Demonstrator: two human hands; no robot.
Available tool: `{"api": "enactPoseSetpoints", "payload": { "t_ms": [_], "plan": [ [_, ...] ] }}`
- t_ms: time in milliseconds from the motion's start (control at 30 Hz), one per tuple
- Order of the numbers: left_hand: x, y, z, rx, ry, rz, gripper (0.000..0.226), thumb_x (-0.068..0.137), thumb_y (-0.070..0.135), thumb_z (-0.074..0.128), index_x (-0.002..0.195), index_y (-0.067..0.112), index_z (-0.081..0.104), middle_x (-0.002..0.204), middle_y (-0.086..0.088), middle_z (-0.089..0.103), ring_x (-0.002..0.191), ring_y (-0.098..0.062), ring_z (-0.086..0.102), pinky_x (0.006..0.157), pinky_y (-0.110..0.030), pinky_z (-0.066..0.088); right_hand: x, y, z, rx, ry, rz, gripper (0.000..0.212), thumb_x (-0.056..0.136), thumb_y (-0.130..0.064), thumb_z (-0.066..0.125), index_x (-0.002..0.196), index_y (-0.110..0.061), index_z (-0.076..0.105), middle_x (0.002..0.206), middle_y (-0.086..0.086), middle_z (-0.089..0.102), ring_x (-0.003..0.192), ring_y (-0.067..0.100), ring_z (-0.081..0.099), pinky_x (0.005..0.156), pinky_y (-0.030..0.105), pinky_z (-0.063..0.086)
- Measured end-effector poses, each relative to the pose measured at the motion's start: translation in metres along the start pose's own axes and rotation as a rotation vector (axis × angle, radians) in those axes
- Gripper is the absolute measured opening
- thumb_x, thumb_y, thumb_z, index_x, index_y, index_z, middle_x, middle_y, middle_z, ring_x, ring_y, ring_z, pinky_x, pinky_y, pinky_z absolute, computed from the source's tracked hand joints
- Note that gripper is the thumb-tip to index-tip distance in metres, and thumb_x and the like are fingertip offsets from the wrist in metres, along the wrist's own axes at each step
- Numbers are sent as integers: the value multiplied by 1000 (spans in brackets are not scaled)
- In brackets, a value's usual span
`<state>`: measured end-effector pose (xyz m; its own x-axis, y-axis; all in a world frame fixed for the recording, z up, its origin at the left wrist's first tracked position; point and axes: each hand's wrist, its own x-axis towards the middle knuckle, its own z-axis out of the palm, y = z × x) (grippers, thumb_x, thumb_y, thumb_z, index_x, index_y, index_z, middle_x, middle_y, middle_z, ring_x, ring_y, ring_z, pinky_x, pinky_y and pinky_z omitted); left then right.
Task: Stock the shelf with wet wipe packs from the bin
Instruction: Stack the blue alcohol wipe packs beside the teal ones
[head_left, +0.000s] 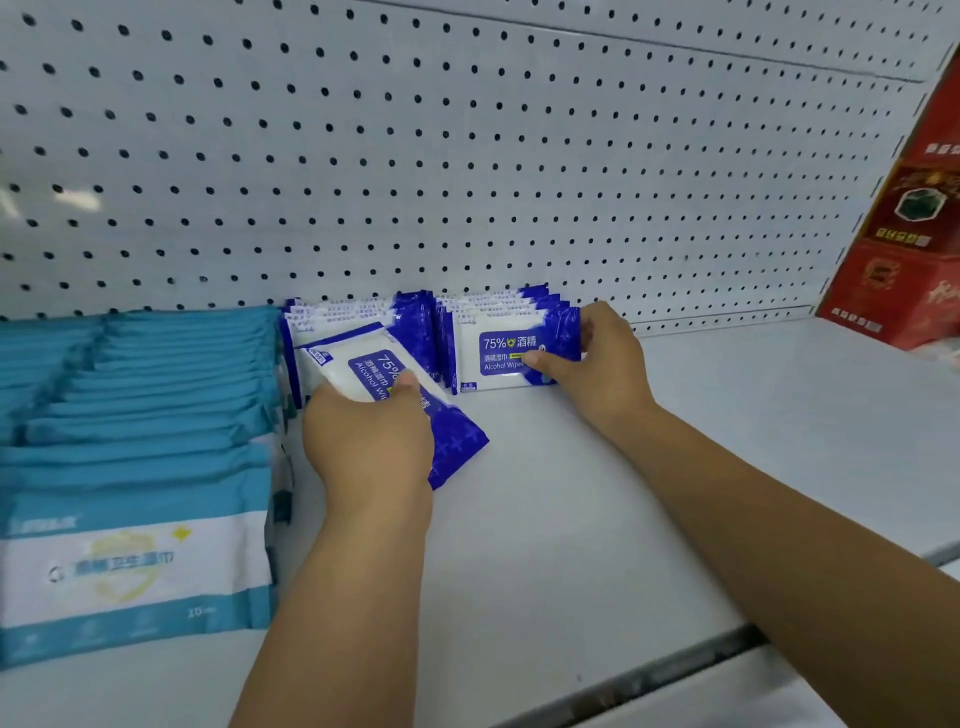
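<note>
At the far left of the shelf (571, 519) stand rows of teal wipe packs (156, 415), filed upright one behind another, the front one facing out with a white label. Just beside them, against the pegboard wall (467, 130), a left row of blue packs (348, 314) stands on edge. The left hand (369, 441) grips a loose blue pack (363, 366) in front of that row, thumb on its printed face and fingers curled under it; the pack is tilted, its upper end touching the row and its lower right corner pointing down toward the shelf. Next comes a right row of blue packs (498, 306), upright and touching the left row (its label reads "75%" and "Alcohol Wipes"). The right hand (608, 364) pinches that row's right end, thumb on the front pack's face and fingers wrapped behind. Well apart, at the far right edge, stands a red box (904, 234).
</note>
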<state>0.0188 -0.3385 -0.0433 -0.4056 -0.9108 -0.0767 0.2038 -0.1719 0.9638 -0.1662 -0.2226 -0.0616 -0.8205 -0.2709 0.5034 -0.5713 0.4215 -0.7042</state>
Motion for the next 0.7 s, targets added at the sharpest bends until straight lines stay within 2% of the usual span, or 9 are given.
{"api": "enactPoseSetpoints", "payload": {
  "t_ms": [100,233,333,433,533,600,667,700],
  "plan": [
    [-1,0,0,-10,-11,-12,20,88,14,75,105,16,66,97,-2,71,82,-22,71,66,-37,59,0,0,2,-27,-32,-27,52,67,-44,90,92,-19,52,85,-13,57,73,4,53,60,23,43],
    [-2,1,0,-24,-14,-26,19,89,15,76,101,20,63,94,0,69,81,-20,70,61,-32,55,-2,2,-1,-23,-39,7,55,67,-45,90,96,-19,52,82,-14,53,71,4,49,59,22,36],
    [-4,2,-1,-29,-27,-34,19,88,16,77,97,23,62,94,1,68,80,-17,68,59,-31,54,0,2,-1,-36,-36,27,55,66,-47,90,96,-21,51,84,-13,54,74,5,52,62,25,42],
    [-5,2,-2,-31,-30,-50,18,89,16,76,96,22,61,93,1,67,80,-17,67,58,-29,53,0,4,0,-47,-32,51,59,65,-50,89,100,-22,51,91,-11,56,84,10,56,78,38,53],
    [-7,5,-2,-61,-46,-88,19,91,15,74,87,26,59,93,0,68,77,-16,67,56,-29,55,-4,1,-4,5,48,66,63,68,-50,87,112,-22,50,101,-15,49,106,13,52,96,42,47],
    [-8,8,1,-131,-72,-132,14,94,17,71,88,25,61,90,0,69,74,-17,67,53,-30,58,-12,-10,-11,135,66,49,48,77,-48,81,107,-27,50,102,-20,49,107,10,52,93,35,48],
    [-9,10,4,-190,-116,-164,3,97,22,66,95,24,64,90,-1,71,75,-18,69,60,-33,60,-22,-25,-17,274,-9,14,28,85,-48,74,94,-28,57,98,-14,62,97,6,59,83,28,49],
    [-11,11,5,-200,-138,-164,2,99,25,64,99,23,65,92,-2,72,76,-18,69,65,-35,60,-27,-34,-19,330,-84,-4,26,87,-49,71,89,-26,61,95,-9,68,93,6,63,81,27,50]
  ]
}}
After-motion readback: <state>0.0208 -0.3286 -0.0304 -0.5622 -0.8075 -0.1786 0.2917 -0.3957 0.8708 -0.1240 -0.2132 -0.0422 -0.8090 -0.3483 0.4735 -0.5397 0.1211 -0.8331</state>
